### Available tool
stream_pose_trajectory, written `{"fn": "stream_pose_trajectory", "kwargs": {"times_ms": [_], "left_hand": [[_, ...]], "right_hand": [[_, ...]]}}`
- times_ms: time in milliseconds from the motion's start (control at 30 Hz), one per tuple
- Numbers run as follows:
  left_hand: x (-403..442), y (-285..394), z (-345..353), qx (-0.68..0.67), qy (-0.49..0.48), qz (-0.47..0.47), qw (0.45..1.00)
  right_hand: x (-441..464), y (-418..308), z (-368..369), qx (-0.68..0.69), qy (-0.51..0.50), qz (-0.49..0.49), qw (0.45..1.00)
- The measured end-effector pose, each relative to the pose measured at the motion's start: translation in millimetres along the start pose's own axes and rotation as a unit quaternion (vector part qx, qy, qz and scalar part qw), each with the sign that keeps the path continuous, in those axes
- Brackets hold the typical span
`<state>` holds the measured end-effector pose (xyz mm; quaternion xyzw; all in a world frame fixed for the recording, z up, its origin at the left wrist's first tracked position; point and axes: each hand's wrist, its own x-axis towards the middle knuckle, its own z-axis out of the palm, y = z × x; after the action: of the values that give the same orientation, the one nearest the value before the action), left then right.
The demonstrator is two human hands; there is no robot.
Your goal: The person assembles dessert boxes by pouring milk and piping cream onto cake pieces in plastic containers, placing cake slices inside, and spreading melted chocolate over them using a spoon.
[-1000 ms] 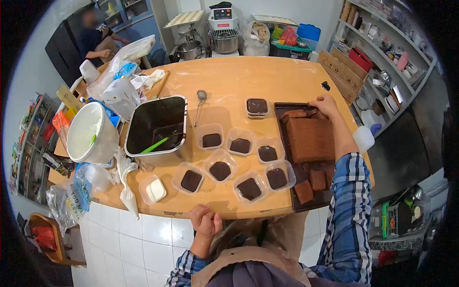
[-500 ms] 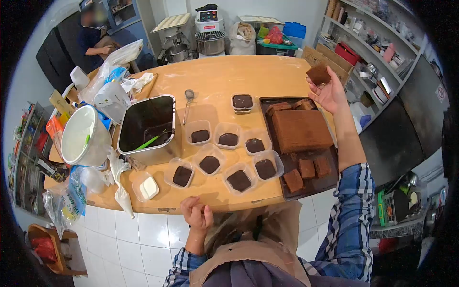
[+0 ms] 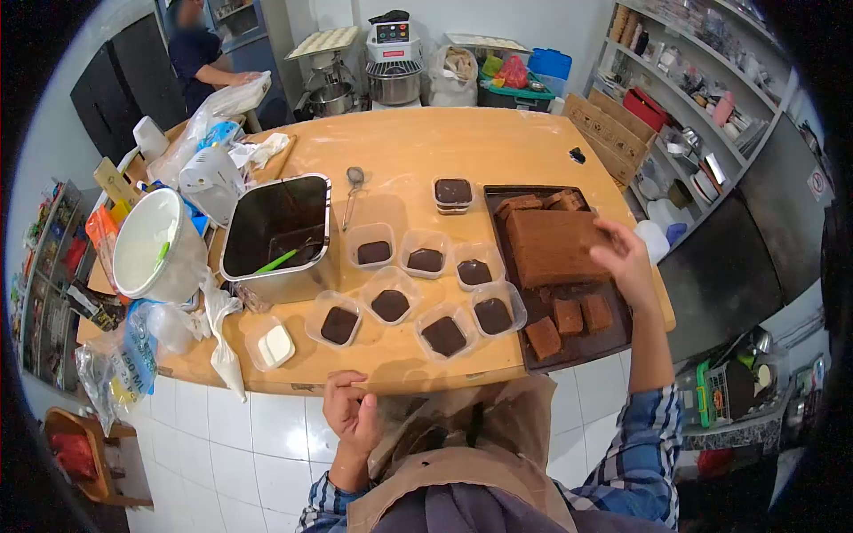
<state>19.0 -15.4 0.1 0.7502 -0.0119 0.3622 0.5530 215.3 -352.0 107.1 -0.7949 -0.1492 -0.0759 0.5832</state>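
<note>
My right hand (image 3: pixel 625 259) is beside the right side of a brown cake slab (image 3: pixel 555 247), its fingers apart and nothing visible in them. The slab lies on a dark tray (image 3: pixel 577 354), with smaller cake pieces (image 3: pixel 569 316) in front and others (image 3: pixel 520 206) behind. My left hand (image 3: pixel 353 413), empty with fingers loosely bent and thumb apart, hovers at the table's front edge. Several clear cups (image 3: pixel 391 302) with dark bottoms stand mid-table. A fuller cup (image 3: pixel 452 194) is behind them, and a small tub (image 3: pixel 271 345) with something white stands at the left.
Left on the table (image 3: pixel 409 142) are a metal pan (image 3: pixel 277 231) with a green utensil, a white bucket (image 3: pixel 160 249), a piping bag (image 3: pixel 224 329) and a mixer (image 3: pixel 211 185). A small strainer (image 3: pixel 354 191) lies behind the cups. Another person (image 3: pixel 200 58) stands at the back left.
The cake piece held up in my right hand half a second ago is no longer seen in it. That hand has come down beside the slab. The other person has moved from sitting to standing.
</note>
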Motion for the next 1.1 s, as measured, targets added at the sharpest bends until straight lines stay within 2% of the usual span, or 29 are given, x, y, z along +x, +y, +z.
{"fn": "stream_pose_trajectory", "kwargs": {"times_ms": [67, 100, 133, 167, 200, 267, 367, 500, 600, 700, 800, 900, 1100], "left_hand": [[-3.2, 5.2, 5.9, -0.1, -0.045, -0.07, 0.991], [-6.1, 5.6, 10.0, -0.166, -0.074, -0.111, 0.977], [-8.5, 7.1, 14.6, -0.23, -0.103, -0.15, 0.956], [-7.7, 12.9, 20.8, -0.311, -0.147, -0.209, 0.916], [-5.0, 19.4, 27.8, -0.387, -0.186, -0.265, 0.863], [2.7, 24.2, 37.6, -0.496, -0.247, -0.391, 0.735], [5.3, 26.9, 47.3, -0.572, -0.232, -0.435, 0.655], [8.9, 29.9, 42.9, -0.569, -0.231, -0.455, 0.645], [10.9, 32.9, 40.5, -0.528, -0.232, -0.464, 0.673], [7.7, 27.8, 39.8, -0.497, -0.226, -0.464, 0.697], [2.9, 20.9, 40.0, -0.444, -0.162, -0.445, 0.761], [9.8, 26.4, 39.1, -0.427, -0.119, -0.388, 0.808], [8.5, 28.7, 28.0, -0.351, -0.118, -0.328, 0.869]], "right_hand": [[-28.3, -7.6, 18.7, 0.0, -0.02, -0.058, 0.998], [-41.7, -3.8, 25.7, -0.057, -0.022, -0.123, 0.991], [-53.9, -11.7, 37.3, -0.084, -0.041, -0.132, 0.987], [-65.9, -30.0, 51.7, -0.11, -0.053, -0.143, 0.982], [-71.0, -36.9, 61.6, -0.164, -0.076, -0.232, 0.956], [-86.7, -37.5, 87.0, -0.123, -0.106, -0.242, 0.957], [-95.9, -35.2, 112.5, -0.069, -0.135, -0.261, 0.953], [-97.0, -28.5, 127.5, -0.037, -0.159, -0.301, 0.94], [-101.3, -17.9, 134.2, -0.031, -0.189, -0.29, 0.938], [-104.2, -16.3, 142.7, 0.014, -0.206, -0.237, 0.949], [-110.9, -20.3, 149.2, 0.144, -0.16, -0.101, 0.971], [-118.0, -18.7, 155.5, 0.337, -0.137, 0.141, 0.921], [-111.3, -29.7, 173.9, 0.283, -0.18, 0.19, 0.923]]}}
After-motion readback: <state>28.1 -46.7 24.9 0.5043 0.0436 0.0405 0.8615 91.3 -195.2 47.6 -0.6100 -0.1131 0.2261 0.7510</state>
